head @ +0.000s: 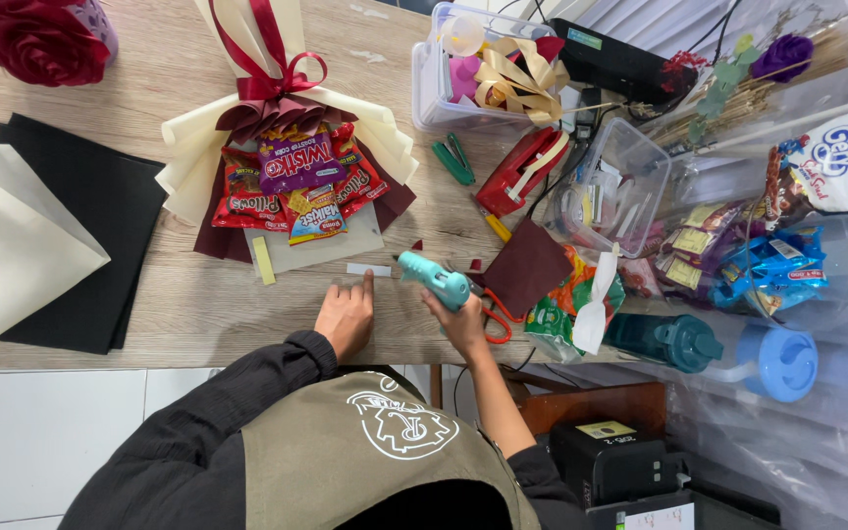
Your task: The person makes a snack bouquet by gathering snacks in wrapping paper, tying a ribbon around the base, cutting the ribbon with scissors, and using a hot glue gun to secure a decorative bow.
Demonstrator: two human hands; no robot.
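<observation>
R hand (463, 322) is clenched round the handle of a teal glue gun (434, 279); that grip looks firm, with the nozzle pointing toward a small white paper strip (369, 269) lying on the worktop (198, 304). Gun sits just above the wood, tip close to the strip; can't tell if it touches. L hand (345, 316) is released and flat, palm down on the worktop, index finger stretched out w/ its tip just beside the strip's near edge. Holds nothing.

Just past the strip: a snack bouquet (291, 177), packets in red, purple and yellow fanned inside cream and maroon wrap, tied w/ a dark red ribbon (267, 59). It lies on a grey card. A pale yellow strip (263, 260) rests by its lower edge.

Beside the R hand: orange-handled scissors (496, 316), partly hidden under the hand, and a maroon paper square (525, 267). Further out, a red stapler (522, 169), green clips (454, 159), clear plastic boxes of ribbon and bits (434, 88).

Far side from there: black sheets (90, 226) and cream sheets (7, 250) stacked near the worktop edge, a red fabric rose (36, 37) at the corner.
</observation>
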